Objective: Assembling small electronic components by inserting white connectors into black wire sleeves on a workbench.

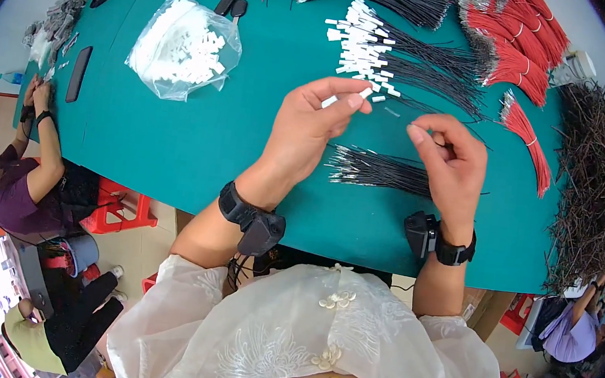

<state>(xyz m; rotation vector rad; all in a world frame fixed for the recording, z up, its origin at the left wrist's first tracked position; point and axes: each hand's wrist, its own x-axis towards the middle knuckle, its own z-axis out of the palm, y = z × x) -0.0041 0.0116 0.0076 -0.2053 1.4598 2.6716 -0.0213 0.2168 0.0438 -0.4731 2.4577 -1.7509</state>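
The left hand [309, 126] pinches a small white connector housing [364, 91] over the green tabletop [173, 144]; the right hand [455, 161] nips a thin black wire [401, 113] — barely visible. Best keep the housing steady (opening toward the wire) and feed straight in — no bending.

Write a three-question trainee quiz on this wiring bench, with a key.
1. True or false: the left hand pinches a small white connector between thumb and fingers.
2. What lies on the green table just below the right hand? A) red wires B) a bundle of black wires C) a phone
3. Fill in: the clear plastic bag holds loose ____ connectors.

Key
1. True.
2. B: the bundle of black wires lies there; the red wires lie farther back, to the right.
3. White.
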